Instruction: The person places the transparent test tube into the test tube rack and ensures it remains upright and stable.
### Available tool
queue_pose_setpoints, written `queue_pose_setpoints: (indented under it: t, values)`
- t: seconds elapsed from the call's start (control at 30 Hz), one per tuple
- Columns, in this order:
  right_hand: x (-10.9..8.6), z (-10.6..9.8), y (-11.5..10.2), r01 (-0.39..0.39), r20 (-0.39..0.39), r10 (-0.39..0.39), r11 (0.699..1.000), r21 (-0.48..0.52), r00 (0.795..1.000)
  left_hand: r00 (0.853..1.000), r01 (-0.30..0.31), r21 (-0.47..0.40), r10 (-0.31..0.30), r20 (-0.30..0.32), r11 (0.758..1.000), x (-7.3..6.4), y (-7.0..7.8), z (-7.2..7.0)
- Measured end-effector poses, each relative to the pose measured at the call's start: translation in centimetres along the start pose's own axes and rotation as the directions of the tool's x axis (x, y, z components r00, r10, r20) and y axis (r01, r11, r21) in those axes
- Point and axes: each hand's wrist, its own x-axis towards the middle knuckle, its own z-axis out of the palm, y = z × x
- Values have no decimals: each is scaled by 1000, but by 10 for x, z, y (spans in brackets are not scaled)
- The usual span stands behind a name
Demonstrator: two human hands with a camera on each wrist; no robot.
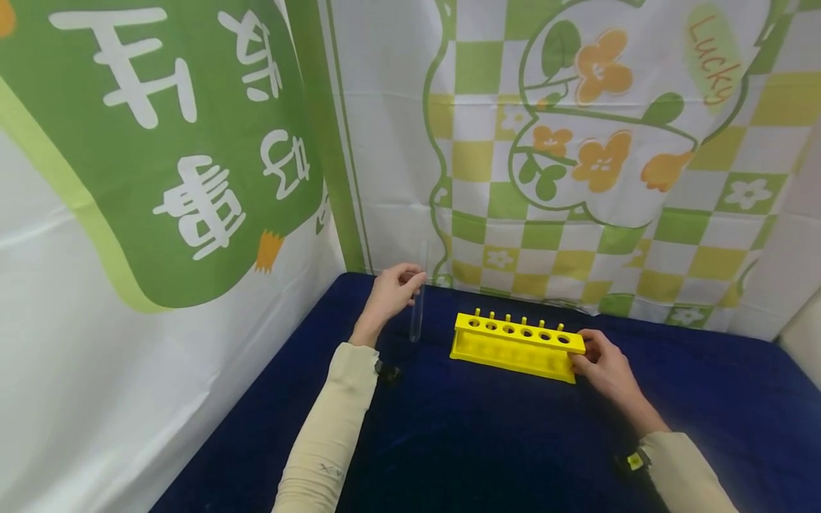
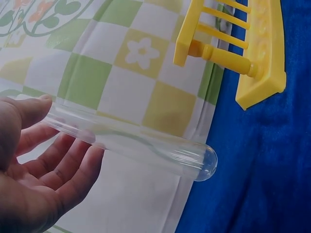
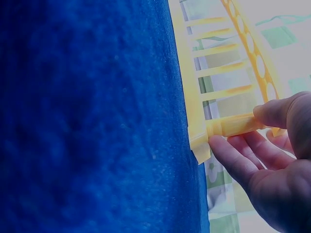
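Note:
A clear glass test tube [image 1: 416, 322], rounded end down, is pinched between the thumb and fingers of my left hand [image 1: 393, 292]. In the left wrist view the tube [image 2: 160, 148] looks bare inside. To its right a yellow test tube rack [image 1: 513, 349] stands on the blue cloth, with a row of round holes on top and several pegs along the back. My right hand [image 1: 606, 367] grips the rack's right end. The right wrist view shows its thumb and fingers around the end post [image 3: 235, 125]. No tube sits in the rack's holes.
A dark blue cloth [image 1: 449, 442] covers the table. Behind it hangs a checked, flower-printed curtain [image 1: 474, 164], close to the table's back edge. A white and green printed curtain [image 1: 212, 342] borders the left side.

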Motion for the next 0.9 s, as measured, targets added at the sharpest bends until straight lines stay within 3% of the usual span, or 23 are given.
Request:
queue_pose_setpoints:
  t: [0.7,0.9]
  values:
    - [1,-4,-4,-6,0,6,1000,-7,1000,990,-126,-24,124,-73,992,2,16,14]
    - [0,-2,-1,-17,5,17,1000,-14,1000,988,-129,-33,126,-87,991,2,15,17]
